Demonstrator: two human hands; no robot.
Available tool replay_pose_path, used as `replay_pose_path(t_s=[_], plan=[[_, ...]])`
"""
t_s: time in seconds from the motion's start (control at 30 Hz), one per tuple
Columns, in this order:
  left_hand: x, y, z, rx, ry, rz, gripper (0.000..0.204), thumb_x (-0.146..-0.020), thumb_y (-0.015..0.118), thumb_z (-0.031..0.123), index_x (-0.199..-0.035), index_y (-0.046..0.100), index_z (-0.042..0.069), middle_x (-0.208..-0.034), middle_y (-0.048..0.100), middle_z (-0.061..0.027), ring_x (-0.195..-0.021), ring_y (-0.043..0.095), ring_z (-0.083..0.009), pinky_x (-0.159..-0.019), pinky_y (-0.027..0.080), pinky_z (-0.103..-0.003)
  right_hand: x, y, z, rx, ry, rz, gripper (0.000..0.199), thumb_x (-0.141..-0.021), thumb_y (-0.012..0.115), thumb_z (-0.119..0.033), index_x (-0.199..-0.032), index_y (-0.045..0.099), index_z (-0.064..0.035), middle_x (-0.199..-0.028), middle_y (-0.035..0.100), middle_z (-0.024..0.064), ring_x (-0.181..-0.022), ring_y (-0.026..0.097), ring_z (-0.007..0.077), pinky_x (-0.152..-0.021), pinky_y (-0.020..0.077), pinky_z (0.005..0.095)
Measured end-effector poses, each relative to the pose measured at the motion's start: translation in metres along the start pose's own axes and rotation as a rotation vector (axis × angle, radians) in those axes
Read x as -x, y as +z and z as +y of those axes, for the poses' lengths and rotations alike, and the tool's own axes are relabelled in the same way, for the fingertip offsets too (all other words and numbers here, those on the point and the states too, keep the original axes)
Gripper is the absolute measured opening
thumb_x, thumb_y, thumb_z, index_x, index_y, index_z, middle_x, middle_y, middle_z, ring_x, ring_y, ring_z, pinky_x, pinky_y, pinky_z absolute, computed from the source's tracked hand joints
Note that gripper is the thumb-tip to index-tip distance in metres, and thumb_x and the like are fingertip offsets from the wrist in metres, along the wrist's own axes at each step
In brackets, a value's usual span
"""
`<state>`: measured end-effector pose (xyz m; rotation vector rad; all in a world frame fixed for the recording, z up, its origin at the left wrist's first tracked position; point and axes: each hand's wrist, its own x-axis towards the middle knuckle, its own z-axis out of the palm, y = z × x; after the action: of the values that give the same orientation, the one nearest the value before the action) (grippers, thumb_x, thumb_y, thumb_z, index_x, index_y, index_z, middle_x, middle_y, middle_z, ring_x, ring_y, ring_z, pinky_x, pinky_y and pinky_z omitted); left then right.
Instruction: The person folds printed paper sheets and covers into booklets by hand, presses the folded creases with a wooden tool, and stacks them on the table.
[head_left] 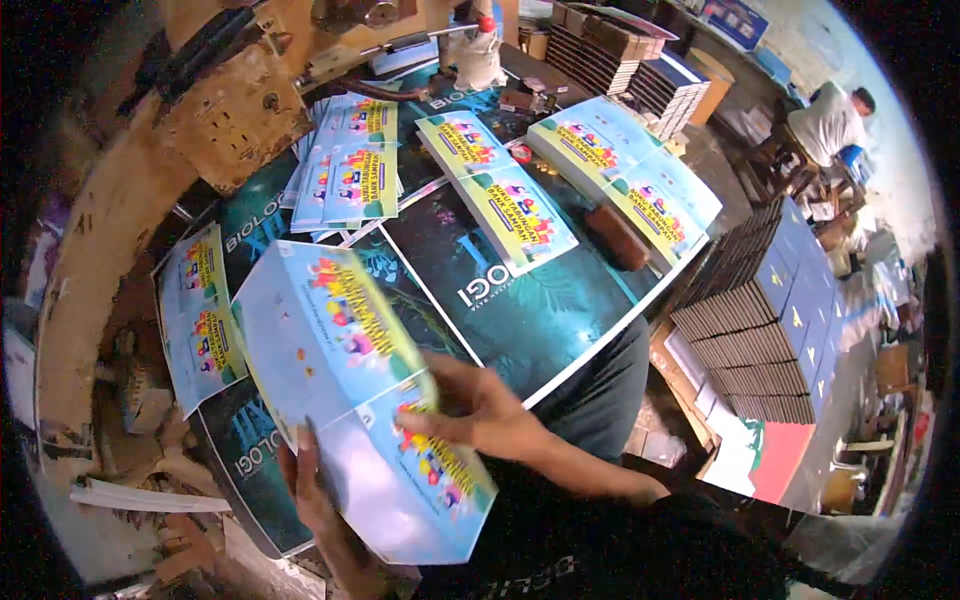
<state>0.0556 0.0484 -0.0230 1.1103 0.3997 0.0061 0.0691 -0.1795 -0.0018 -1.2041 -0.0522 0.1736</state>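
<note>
I had a printed sheet (350,390) up over the dark posters (540,330), nearer the wearer than the middle stack of covers (500,195) and left of it. My right hand (490,412) gripped the sheet, thumb on top. My left hand (318,495) touched the sheet's left edge; from my feed I could not tell whether that grip was closed. Left of the middle stack I saw a loose pile of covers (345,165); farther left and nearer, a flat sheet (198,305). Right of the middle stack lay a brown block (617,238), beside the right stack (625,165).
</note>
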Motion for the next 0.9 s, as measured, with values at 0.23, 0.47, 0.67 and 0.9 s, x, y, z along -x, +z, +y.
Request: replay_pose_path(t_s=[0.23, 0.47, 0.67, 0.9], plan=[[-0.022, -0.075, -0.037, -0.4, 0.281, 0.012, 0.055, -0.093, 0.064, 0.015, -0.141, 0.044, -0.002, -0.131, 0.05, -0.008, -0.119, 0.051, -0.0187, -0.098, 0.044, -0.033, -0.005, -0.018, -0.013, 0.21, 0.134, -0.017, 0.063, -0.084, 0.079, -0.025, -0.13, 0.052, 0.0079, -0.103, 0.064, 0.0066, -0.092, 0.058, 0.011, -0.079, 0.0478, 0.0279], [-0.009, -0.02, 0.015, -0.248, 0.187, 0.063, 0.047, -0.093, 0.06, 0.013, -0.137, 0.049, 0.001, -0.128, 0.056, -0.0068, -0.114, 0.054, -0.0151, -0.099, 0.041, -0.027, -0.004, 0.0, -0.004, 0.369, 0.017, 0.063, 0.066, -0.089, 0.072, -0.02, -0.141, 0.041, 0.0069, -0.126, 0.058, 0.0162, -0.116, 0.055, 0.0223, -0.1, 0.0435, 0.0379], [-0.013, -0.023, 0.033, -0.153, 0.284, -0.044, 0.047, -0.093, 0.064, 0.018, -0.135, 0.052, 0.002, -0.122, 0.061, -0.0057, -0.11, 0.056, -0.013, -0.095, 0.041, -0.026, -0.015, -0.012, 0.014, 0.226, 0.173, -0.007, 0.057, -0.093, 0.067, -0.025, -0.136, 0.046, 0.0044, -0.119, 0.062, 0.0163, -0.107, 0.062, 0.0234, -0.093, 0.0505, 0.0356], [-0.04, -0.059, 0.041, -0.461, 0.187, -0.012, 0.058, -0.09, 0.069, 0.028, -0.137, 0.051, 0.0, -0.124, 0.062, -0.0055, -0.114, 0.055, -0.0151, -0.1, 0.039, -0.029, -0.014, 0.012, 0.024, 0.029, 0.4, -0.273, 0.048, -0.092, 0.068, -0.018, -0.132, 0.051, 0.0012, -0.11, 0.068, 0.0092, -0.093, 0.067, 0.0145, -0.075, 0.057, 0.0296]])
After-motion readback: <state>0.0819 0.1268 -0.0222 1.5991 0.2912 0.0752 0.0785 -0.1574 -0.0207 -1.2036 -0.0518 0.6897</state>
